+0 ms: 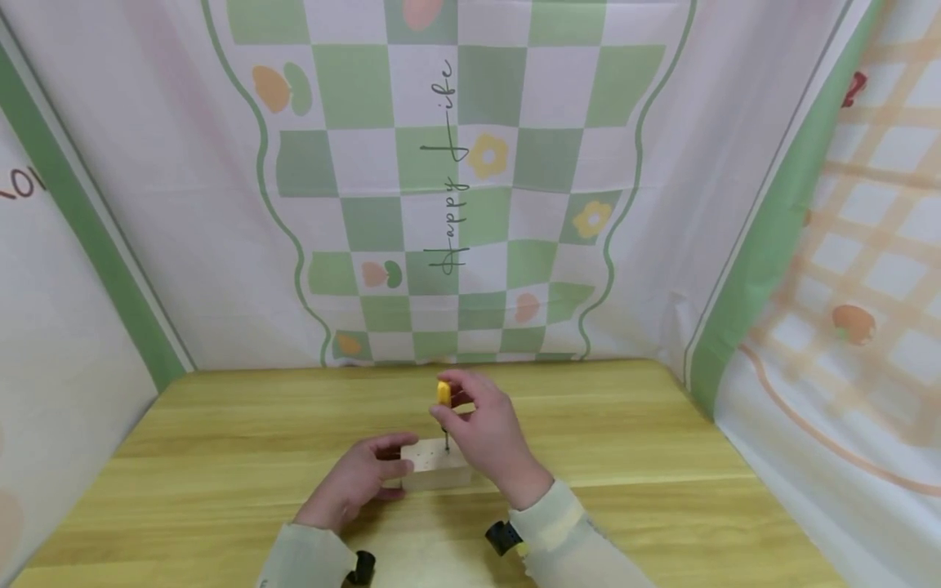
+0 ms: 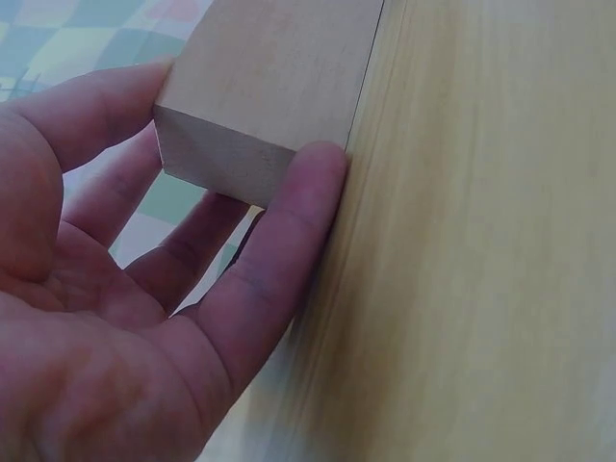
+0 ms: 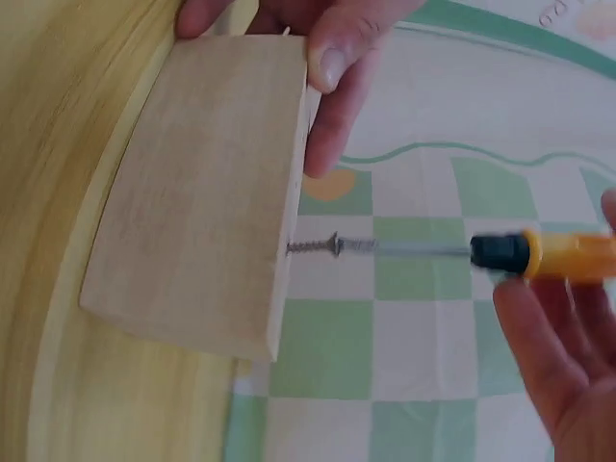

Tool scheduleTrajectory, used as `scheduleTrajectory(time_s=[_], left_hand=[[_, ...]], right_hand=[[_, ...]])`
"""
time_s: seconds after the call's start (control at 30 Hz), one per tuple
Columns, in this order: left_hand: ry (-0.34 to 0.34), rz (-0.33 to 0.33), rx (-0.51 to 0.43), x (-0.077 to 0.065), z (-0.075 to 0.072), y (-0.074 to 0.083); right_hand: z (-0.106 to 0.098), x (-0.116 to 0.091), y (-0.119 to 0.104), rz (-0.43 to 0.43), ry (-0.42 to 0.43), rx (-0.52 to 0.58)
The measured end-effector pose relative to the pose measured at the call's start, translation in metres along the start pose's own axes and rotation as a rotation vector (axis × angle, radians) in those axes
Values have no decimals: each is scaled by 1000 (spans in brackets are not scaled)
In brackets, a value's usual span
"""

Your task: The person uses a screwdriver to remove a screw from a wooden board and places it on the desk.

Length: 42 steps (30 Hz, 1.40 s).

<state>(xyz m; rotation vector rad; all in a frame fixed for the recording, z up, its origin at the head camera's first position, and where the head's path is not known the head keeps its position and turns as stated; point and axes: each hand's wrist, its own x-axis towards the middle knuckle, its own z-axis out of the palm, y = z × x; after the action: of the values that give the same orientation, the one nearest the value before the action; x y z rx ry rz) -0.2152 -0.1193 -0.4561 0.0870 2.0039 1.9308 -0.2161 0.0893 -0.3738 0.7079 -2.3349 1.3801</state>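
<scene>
A pale wooden block (image 1: pixel 437 478) rests on the table, with small holes along its top face. My left hand (image 1: pixel 359 475) holds its left end, the thumb and fingers on different faces, as the left wrist view also shows. With the fingers and thumb of my right hand (image 1: pixel 491 431) I grip the yellow handle of a screwdriver (image 1: pixel 444 394), which stands upright over the block. In the right wrist view a threaded screw (image 3: pixel 313 246) sticks out of the block's holed face, its tip at the wood. The screwdriver's metal shaft (image 3: pixel 423 249) meets the screw's head.
The wood-grain table (image 1: pixel 243 425) stretches out around the block. Behind it hangs a green-and-white checked curtain (image 1: pixel 430 229), and further printed cloth (image 1: pixel 867 269) closes off the right side. A small black device (image 1: pixel 504 537) sits at my right wrist.
</scene>
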Motion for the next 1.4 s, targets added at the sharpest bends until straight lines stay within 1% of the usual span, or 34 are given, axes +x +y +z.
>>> scheduleTrajectory(time_s=[0.07,0.17,0.3,0.37,0.5,0.67,0.83,0.93,1.1,1.23,1.4], left_hand=[[-2,0,0,0,0,0],[-6,-1,5,0,0,1],[-11,-8,16,-2,0,4],[-11,-14,18,-2,0,5],[-8,-21,12,-1,0,5],[-6,-9,10,0,-1,3],[-12,-6,-1,0,-2,4],[-15,-8,-2,0,-2,5],[-23,-2,13,0,-4,5],[-29,8,16,0,-5,2],[-37,9,9,0,-5,0]], right_hand=[[2,0,-3,-39,32,-75],[5,0,-5,-70,66,-153],[8,0,-6,-88,82,-199],[10,0,-5,-111,95,-219],[13,-2,-2,-195,146,-271],[17,-2,2,-313,228,-342],[18,-1,5,-384,270,-356],[18,-1,6,-398,277,-354],[17,-1,7,-392,264,-329],[14,-1,8,-401,239,-306],[10,2,10,-442,186,-296]])
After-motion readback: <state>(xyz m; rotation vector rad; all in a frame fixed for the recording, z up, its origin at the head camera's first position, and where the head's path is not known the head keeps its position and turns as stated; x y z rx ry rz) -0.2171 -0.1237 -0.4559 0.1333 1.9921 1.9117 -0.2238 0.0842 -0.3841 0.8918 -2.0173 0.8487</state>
